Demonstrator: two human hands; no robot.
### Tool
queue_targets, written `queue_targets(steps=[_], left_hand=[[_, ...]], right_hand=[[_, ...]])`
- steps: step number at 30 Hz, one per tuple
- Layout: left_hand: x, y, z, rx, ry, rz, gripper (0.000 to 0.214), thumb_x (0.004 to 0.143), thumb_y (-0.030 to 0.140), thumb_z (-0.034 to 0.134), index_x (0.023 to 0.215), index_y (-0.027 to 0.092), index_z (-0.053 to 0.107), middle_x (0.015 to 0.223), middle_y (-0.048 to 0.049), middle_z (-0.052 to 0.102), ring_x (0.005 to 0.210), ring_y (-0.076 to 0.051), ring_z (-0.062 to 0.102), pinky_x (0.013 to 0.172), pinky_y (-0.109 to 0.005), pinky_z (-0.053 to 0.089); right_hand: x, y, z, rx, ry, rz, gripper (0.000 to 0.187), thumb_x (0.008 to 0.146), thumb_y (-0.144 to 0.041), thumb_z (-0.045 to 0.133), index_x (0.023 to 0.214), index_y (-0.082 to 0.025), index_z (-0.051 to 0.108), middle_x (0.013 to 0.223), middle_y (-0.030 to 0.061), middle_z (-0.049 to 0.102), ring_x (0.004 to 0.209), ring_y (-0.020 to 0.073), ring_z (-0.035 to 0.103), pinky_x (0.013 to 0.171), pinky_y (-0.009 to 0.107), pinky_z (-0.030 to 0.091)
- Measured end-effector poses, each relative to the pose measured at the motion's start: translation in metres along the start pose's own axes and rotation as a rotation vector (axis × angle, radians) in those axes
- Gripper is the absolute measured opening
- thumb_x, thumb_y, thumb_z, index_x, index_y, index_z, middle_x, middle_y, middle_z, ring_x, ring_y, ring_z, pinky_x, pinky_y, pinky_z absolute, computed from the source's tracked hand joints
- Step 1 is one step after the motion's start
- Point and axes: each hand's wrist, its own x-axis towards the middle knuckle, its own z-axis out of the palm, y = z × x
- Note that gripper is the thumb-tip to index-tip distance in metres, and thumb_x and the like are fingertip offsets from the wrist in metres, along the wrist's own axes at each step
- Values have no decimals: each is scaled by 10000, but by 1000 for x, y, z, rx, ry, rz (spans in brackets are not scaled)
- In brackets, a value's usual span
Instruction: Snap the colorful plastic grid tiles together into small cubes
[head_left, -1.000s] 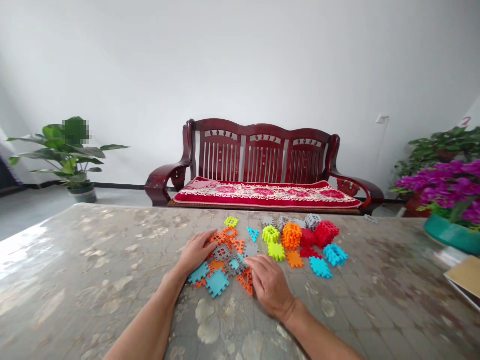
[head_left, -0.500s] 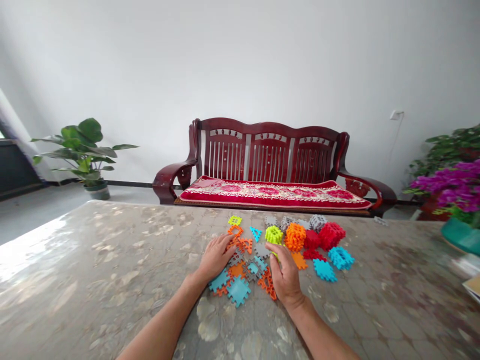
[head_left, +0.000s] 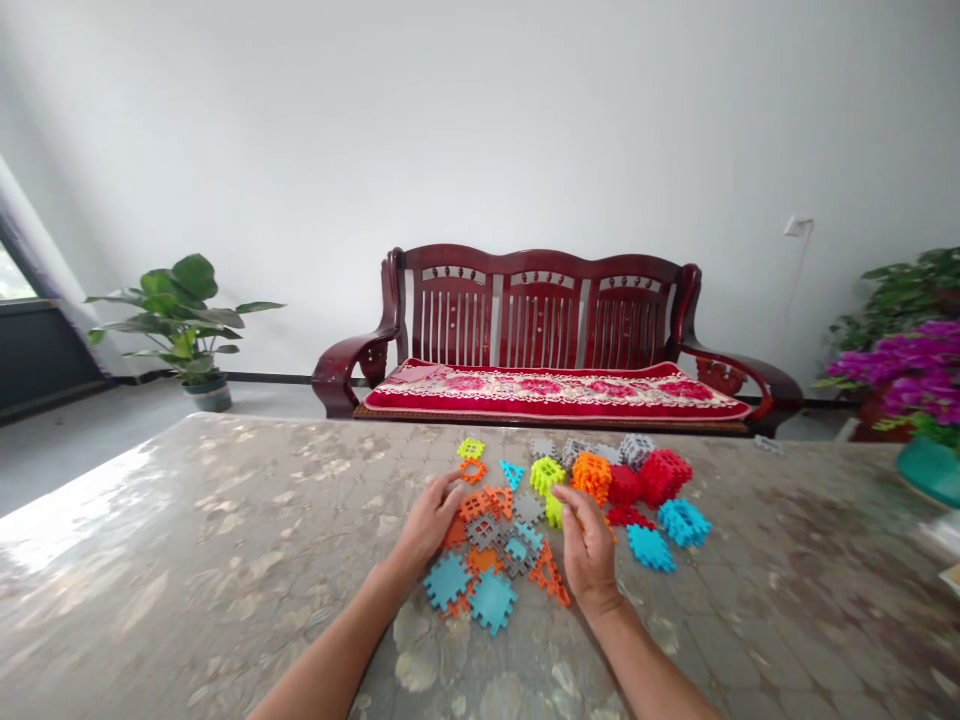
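Note:
My left hand (head_left: 433,520) rests at the left edge of a spread of interlocking toy tiles, fingers loosely extended beside an orange window tile (head_left: 475,504) and below an orange ring tile (head_left: 473,470). Nothing shows in its grasp. My right hand (head_left: 591,545) has thumb and forefinger closed at the edge of a yellow-green tile (head_left: 553,511), just under a yellow-green stack (head_left: 547,475). Between the hands lie grey tiles (head_left: 529,509), a blue square tile (head_left: 492,600) and an orange triangular tile (head_left: 550,575).
Beyond my right hand stand an orange stack (head_left: 592,477), a red stack (head_left: 664,477) and a blue stack (head_left: 684,523). A flat blue tile (head_left: 651,547) lies nearer. Across the patterned table (head_left: 247,560) is a wooden bench (head_left: 540,310); purple flowers (head_left: 919,370) stand right.
My left hand has drawn back leftward off the orange tiles, uncovering them. My right hand has shifted slightly, and more of the yellow-green tile shows at its fingertips. The view has shifted a little.

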Motion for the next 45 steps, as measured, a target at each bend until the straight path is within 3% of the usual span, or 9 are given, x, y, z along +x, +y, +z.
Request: queue_targets(steps=[6, 9, 13, 18, 23, 28, 34, 41, 45], left_hand=[[49, -18, -11, 199, -14, -15, 546, 901, 440, 401, 1359, 154, 489, 1465, -139, 443, 1374, -247, 376, 1129, -385, 284], [72, -17, -5, 304, -78, 16, 590, 904, 465, 408, 1419, 176, 420, 1533, -148, 338, 1413, -270, 307, 1135, -403, 261], [88, -11, 9, 419, -207, 69, 565, 922, 488, 365, 1440, 264, 381, 1536, -106, 349, 1428, -263, 276, 1139, -464, 220], [80, -3, 19, 480, -317, 148, 526, 921, 529, 344, 1384, 312, 468, 1521, -84, 380, 1426, -281, 270, 1140, -521, 158], [66, 15, 19, 488, -329, 199, 467, 918, 497, 366, 1283, 294, 575, 1422, -99, 498, 1354, -283, 392, 1113, -489, 259], [58, 40, 36, 519, -358, 301, 552, 909, 523, 389, 1395, 271, 454, 1529, -120, 348, 1418, -316, 276, 1127, -529, 214], [50, 44, 52, 560, -432, 313, 595, 890, 536, 432, 1412, 250, 434, 1518, -144, 357, 1411, -365, 271, 1119, -602, 173], [37, 48, 46, 532, -422, 368, 555, 884, 497, 478, 1390, 269, 459, 1501, -104, 399, 1406, -306, 306, 1147, -535, 200], [33, 56, 38, 338, -473, 357, 503, 936, 453, 372, 1364, 222, 499, 1468, -86, 458, 1377, -237, 371, 1153, -415, 256]], right_hand=[[3, 10, -6, 11, 60, 71, 279, 904, -327, 453, 1037, -201, 665, 1034, 83, 699, 981, 216, 636, 898, 399, 505], [2, 10, -3, -2, 31, 62, 273, 910, -325, 450, 1036, -209, 663, 1026, 78, 696, 984, 211, 629, 903, 392, 498], [1, 12, -2, 9, 31, 98, 270, 911, -332, 453, 1034, -212, 662, 1029, 72, 697, 989, 210, 626, 908, 391, 494], [2, 17, -2, 44, 54, 145, 282, 904, -348, 465, 1048, -204, 660, 1023, 80, 701, 975, 216, 635, 900, 396, 500], [4, 14, 0, 60, 65, 157, 280, 895, -361, 473, 1010, -198, 671, 997, 80, 709, 946, 215, 649, 879, 385, 509], [4, 12, -2, 44, 78, 157, 295, 893, -354, 455, 1015, -196, 672, 993, 81, 716, 929, 212, 655, 856, 372, 512], [2, 14, -5, 24, 77, 194, 314, 854, -335, 464, 1038, -195, 677, 925, 61, 720, 855, 202, 654, 765, 328, 514], [8, 10, -4, 108, 127, 322, 371, 822, -398, 473, 1010, -155, 681, 872, 76, 716, 704, 191, 621, 686, 321, 507], [10, 11, -5, 120, 138, 348, 378, 808, -407, 479, 995, -147, 681, 880, 85, 715, 705, 198, 623, 689, 332, 505]])
